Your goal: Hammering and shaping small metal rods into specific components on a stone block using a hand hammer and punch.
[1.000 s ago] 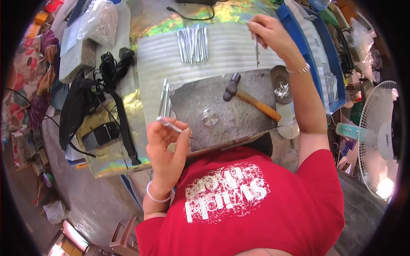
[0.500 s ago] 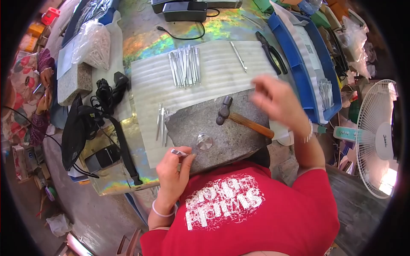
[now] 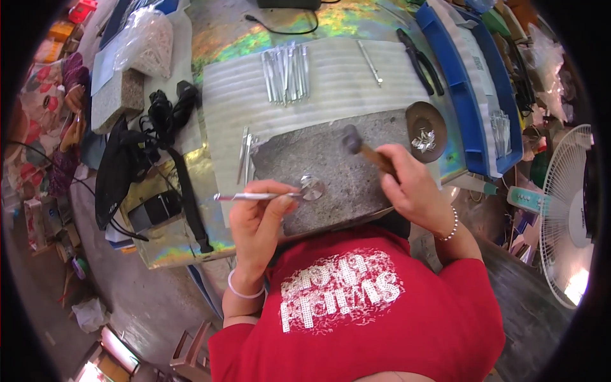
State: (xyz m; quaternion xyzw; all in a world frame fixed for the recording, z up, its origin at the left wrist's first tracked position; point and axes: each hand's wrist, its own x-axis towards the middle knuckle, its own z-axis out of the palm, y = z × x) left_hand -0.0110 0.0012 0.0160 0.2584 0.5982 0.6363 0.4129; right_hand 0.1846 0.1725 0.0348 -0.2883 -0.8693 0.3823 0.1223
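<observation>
My left hand (image 3: 258, 219) pinches a slim silver metal rod (image 3: 248, 197), held roughly level. The rod's right end reaches the edge of a small shiny round metal piece (image 3: 312, 188); whether they touch I cannot tell. This piece lies on a rough grey stone block (image 3: 283, 149) in front of me. My right hand (image 3: 414, 188) is closed round the wooden handle of a hammer (image 3: 377, 158), its dark head over the block's middle. Right of the block, a round brown dish (image 3: 420, 114) holds several small silver pieces.
Several silver rods (image 3: 286, 73) lie on a white foam sheet (image 3: 337, 67), with more left of the block. Black pliers (image 3: 420, 63) and a blue tray (image 3: 458, 83) are at right, near a fan (image 3: 569, 210). Black straps (image 3: 181, 197) and a granite block (image 3: 118, 102) stand left. Another person's hands (image 3: 75, 114) show far left.
My right hand has come down and taken hold of the hammer's handle, shifting the hammer. My left hand has brought the rod level, its end at the round piece. The dish has come into sight.
</observation>
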